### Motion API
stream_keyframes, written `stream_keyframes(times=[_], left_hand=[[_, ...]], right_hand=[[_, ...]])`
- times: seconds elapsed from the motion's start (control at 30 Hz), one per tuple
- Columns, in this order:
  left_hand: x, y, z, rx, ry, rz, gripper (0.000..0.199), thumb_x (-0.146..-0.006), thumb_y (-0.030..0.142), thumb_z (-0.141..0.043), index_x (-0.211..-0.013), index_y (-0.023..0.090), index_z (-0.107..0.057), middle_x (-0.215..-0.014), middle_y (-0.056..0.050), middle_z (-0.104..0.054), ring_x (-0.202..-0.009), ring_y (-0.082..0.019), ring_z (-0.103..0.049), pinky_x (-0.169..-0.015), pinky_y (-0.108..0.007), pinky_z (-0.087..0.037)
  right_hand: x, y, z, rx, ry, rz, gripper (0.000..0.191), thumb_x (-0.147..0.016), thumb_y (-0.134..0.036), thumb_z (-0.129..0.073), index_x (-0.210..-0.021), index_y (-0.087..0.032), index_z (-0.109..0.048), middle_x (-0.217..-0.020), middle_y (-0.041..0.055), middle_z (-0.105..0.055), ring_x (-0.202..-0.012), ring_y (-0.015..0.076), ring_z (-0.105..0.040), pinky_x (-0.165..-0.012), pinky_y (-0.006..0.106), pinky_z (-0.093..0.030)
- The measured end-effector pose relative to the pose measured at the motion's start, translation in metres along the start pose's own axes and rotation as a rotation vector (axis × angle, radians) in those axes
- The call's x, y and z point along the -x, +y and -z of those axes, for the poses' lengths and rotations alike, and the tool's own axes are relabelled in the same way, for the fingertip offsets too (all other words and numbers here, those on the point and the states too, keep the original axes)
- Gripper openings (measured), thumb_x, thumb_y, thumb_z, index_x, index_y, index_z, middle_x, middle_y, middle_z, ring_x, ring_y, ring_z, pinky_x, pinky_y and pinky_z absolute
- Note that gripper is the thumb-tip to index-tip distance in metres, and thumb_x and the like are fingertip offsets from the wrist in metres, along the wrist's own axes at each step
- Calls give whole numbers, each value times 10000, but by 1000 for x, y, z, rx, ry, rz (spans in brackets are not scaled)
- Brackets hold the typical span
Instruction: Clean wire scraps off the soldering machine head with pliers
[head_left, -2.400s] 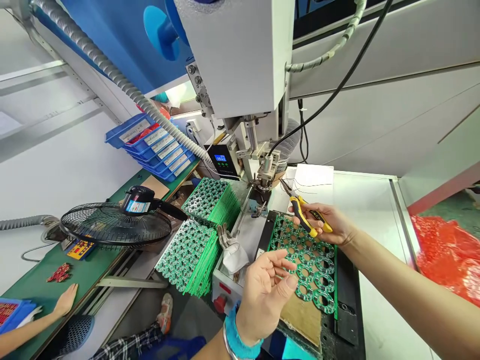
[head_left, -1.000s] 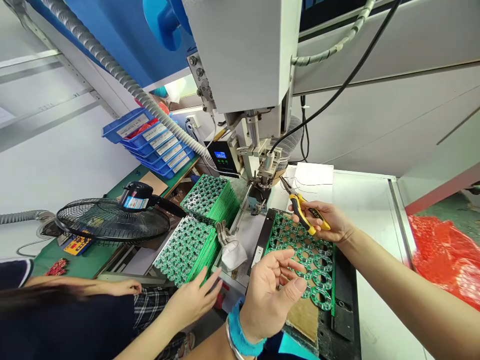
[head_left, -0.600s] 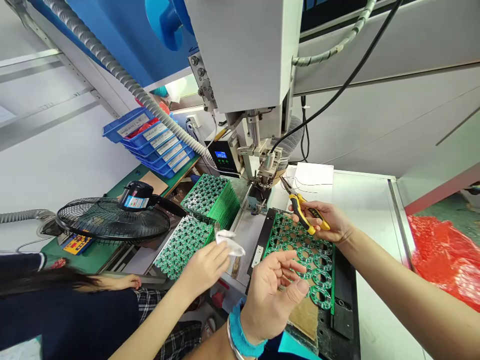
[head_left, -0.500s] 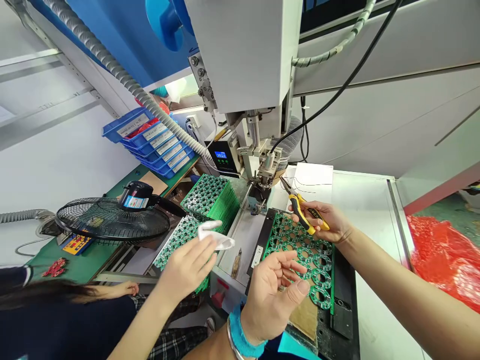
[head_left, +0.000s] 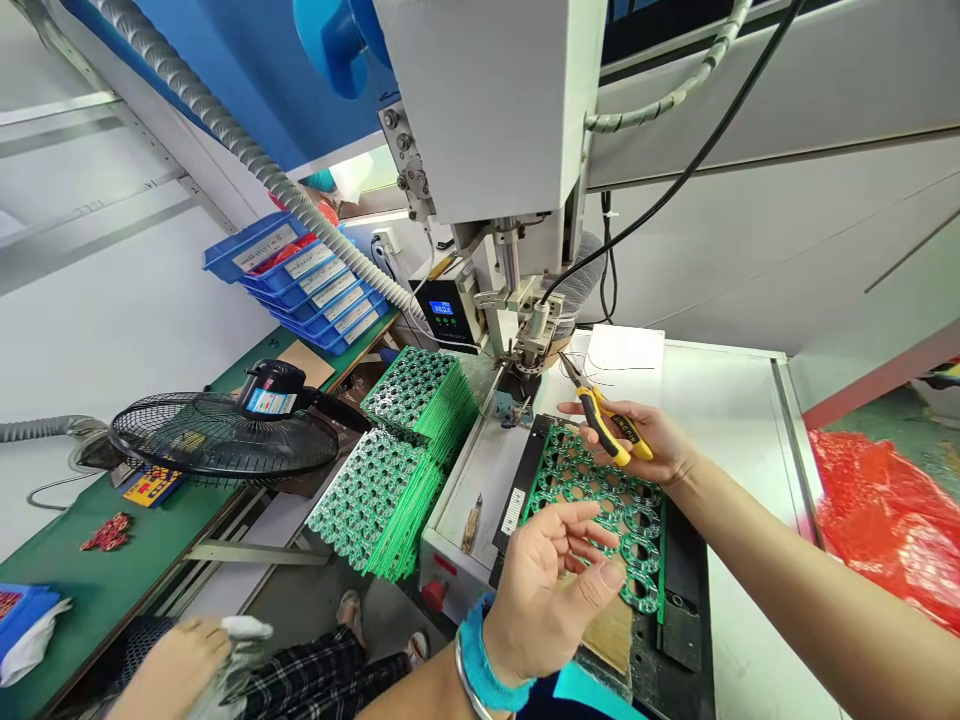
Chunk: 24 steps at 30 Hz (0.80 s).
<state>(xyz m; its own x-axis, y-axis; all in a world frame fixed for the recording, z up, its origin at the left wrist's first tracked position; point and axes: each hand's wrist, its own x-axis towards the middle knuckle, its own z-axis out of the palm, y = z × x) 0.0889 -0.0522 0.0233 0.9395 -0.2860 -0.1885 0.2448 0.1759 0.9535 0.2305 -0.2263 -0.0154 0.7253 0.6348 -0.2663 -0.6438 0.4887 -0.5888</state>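
Observation:
My right hand (head_left: pixel 664 445) is wrapped round the yellow-and-black handles of needle-nose pliers (head_left: pixel 624 428), whose jaws point up and left toward the machine's soldering head (head_left: pixel 534 345). Below the pliers, a green circuit board panel (head_left: pixel 637 525) with rows of ring-shaped boards lies in a black fixture (head_left: pixel 686 640). My left hand (head_left: pixel 544 595), with a teal band and a bracelet at the wrist, is held palm up over the panel's near left part. Its fingers are apart and slightly curled, and nothing is in it.
Tall stacks of green panels (head_left: pixel 367 490) stand left of the machine. A small pointed tool (head_left: pixel 472 525) lies on the machine's bed. Farther left are a black fan (head_left: pixel 225 435) and blue bins (head_left: pixel 300 280). A co-worker's hand (head_left: pixel 176 665) with white cloth is at lower left.
The co-worker's hand and white cloth have swung from beside my left hand down to the lower left, uncovering the panel stack. My own hands have hardly moved.

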Motion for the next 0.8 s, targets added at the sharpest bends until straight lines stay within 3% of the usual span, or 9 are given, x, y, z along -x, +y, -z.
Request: stream_keyframes(times=[0.17, 0.3, 0.4, 0.53, 0.7, 0.73, 0.8], left_hand=[[0, 1, 0, 0, -2, 1, 652, -661, 524, -705, -1135, 110, -537, -998, -111, -597, -814, -155, -554, -786, -329, -422], [0, 1, -1, -4, -15, -4, 648, -659, 523, -706, -1131, 109, -544, -994, -112, -602, -812, -150, -551, -781, -322, -422], [1, 1, -2, 2, -12, -6, 644, -662, 515, -707, -1130, 105, -543, -993, -112, -601, -805, -144, -548, -773, -316, -423], [1, 1, -2, 2, -16, -2, 648, -659, 509, -709, -1132, 98, -541, -983, -113, -600, -796, -139, -540, -771, -313, -423], [0, 1, -4, 13, -14, 2, 630, -659, 483, -714, -1127, 97, -542, -979, -110, -601, -803, -140, -545, -772, -307, -425], [0, 1, -4, 14, -14, 1, 623, -660, 475, -714, -1125, 98, -543, -977, -110, -603, -805, -142, -548, -771, -305, -427], [0, 1, -5, 9, -15, 1, 613, -660, 458, -716, -1125, 97, -543, -975, -111, -607, -807, -144, -553, -765, -301, -431]], right_hand=[[1, -1, 1, 22, -52, 8, 442, -934, -233, -141, -1117, -91, -517, -626, 51, -607, -278, -2, -140, -376, 137, -423], [2, -3, 1, 10, -52, -10, 446, -942, -241, -124, -1095, -106, -520, -603, 29, -586, -279, -2, -133, -361, 127, -408], [1, -3, 2, -8, -44, -3, 420, -941, -254, -163, -1058, -101, -536, -615, 28, -579, -281, 3, -190, -365, 137, -413], [-2, 1, 4, -20, -28, 27, 329, -915, -278, -277, -972, -116, -558, -601, 35, -557, -437, 88, -485, -400, 179, -452], [-4, 5, -4, -62, 38, 87, 218, -893, -265, -343, -899, -170, -539, -748, 25, -592, -691, 153, -612, -684, 400, -565], [-4, 6, -7, -71, 64, 82, 216, -895, -258, -335, -900, -174, -534, -782, 31, -596, -740, 163, -621, -680, 399, -567], [-3, 7, -14, -80, 118, 77, 234, -903, -236, -305, -912, -177, -531, -816, 45, -595, -750, 154, -626, -565, 291, -559]])
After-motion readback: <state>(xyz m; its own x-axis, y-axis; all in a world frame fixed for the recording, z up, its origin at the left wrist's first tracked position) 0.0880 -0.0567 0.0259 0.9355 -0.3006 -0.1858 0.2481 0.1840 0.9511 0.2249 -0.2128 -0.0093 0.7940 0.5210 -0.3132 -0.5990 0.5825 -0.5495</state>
